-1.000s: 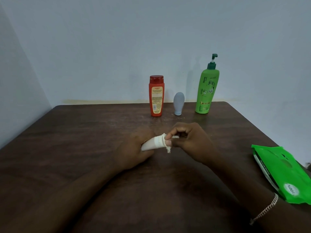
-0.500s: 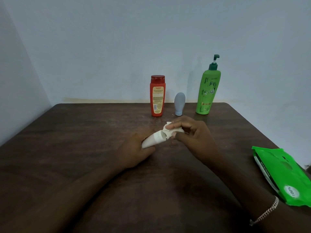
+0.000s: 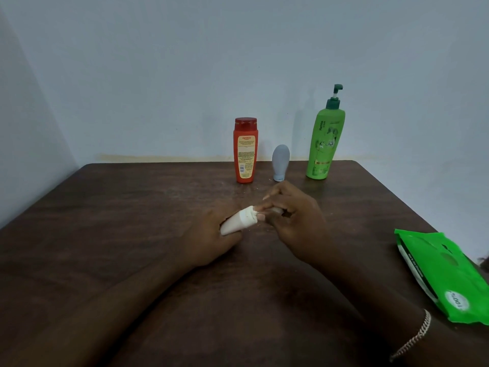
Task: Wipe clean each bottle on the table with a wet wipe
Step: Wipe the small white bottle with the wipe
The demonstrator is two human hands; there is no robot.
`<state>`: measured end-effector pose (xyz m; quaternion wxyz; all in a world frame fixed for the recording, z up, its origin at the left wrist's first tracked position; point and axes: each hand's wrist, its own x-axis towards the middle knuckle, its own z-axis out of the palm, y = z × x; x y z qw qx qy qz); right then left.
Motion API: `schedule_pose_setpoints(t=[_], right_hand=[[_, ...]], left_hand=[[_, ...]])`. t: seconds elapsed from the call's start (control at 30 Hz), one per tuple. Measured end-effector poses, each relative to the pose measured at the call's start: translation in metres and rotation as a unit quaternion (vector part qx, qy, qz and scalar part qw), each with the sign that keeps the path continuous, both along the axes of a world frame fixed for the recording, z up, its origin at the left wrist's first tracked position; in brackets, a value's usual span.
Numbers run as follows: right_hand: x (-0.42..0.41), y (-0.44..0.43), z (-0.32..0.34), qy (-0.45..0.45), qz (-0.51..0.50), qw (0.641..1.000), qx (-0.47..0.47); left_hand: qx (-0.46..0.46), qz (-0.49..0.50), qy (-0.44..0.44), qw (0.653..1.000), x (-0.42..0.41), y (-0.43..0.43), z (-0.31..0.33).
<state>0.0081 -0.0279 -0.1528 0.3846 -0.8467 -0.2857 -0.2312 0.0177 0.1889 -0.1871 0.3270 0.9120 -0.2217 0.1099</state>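
Three bottles stood upright at the back of the table point(image 3: 119, 221): a red bottle point(image 3: 245, 151), a small grey bottle point(image 3: 280, 162) just right of it, and a green pump bottle point(image 3: 325, 144) farther right. In front of the red bottle, the left hand point(image 3: 211, 239) gripped a tilted white bottle point(image 3: 232, 225). The right hand point(image 3: 293, 223) pinched a wet wipe point(image 3: 253, 211) against its cap end. A green wipe pack point(image 3: 444, 274) lay well to the right of the red bottle, nearer the person.

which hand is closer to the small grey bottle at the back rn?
Right. The right hand is just in front of the grey bottle, fingers raised toward its base; the left hand sits further left and nearer the camera, gripping the white tube.
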Motion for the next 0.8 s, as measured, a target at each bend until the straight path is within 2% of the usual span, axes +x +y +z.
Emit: schedule_pose_setpoints(t=[0.1,0.27,0.4,0.6,0.8], right_hand=[[0.0011,-0.0023,0.0027,0.014,0.005,1.0,0.02],[-0.002,-0.0037,0.0031,0.109,0.048,0.991,0.063],[0.0025,-0.0049,0.0015,0.127,0.061,0.987,0.078],[0.0033,-0.0086,0.0002,0.151,0.076,0.984,0.049],[0.0071,-0.0101,-0.0039,0.174,0.066,0.981,0.063]], left_hand=[[0.018,-0.021,-0.01,1.0,-0.0051,-0.0012,0.0026],[-0.007,-0.025,-0.007,1.0,0.0001,0.0027,0.0001],[0.031,-0.068,-0.022,0.997,-0.0086,0.0035,0.0062],[-0.009,-0.058,-0.021,0.998,-0.0013,0.0044,-0.0006],[0.029,-0.07,-0.012,0.997,-0.0027,0.0058,0.003]])
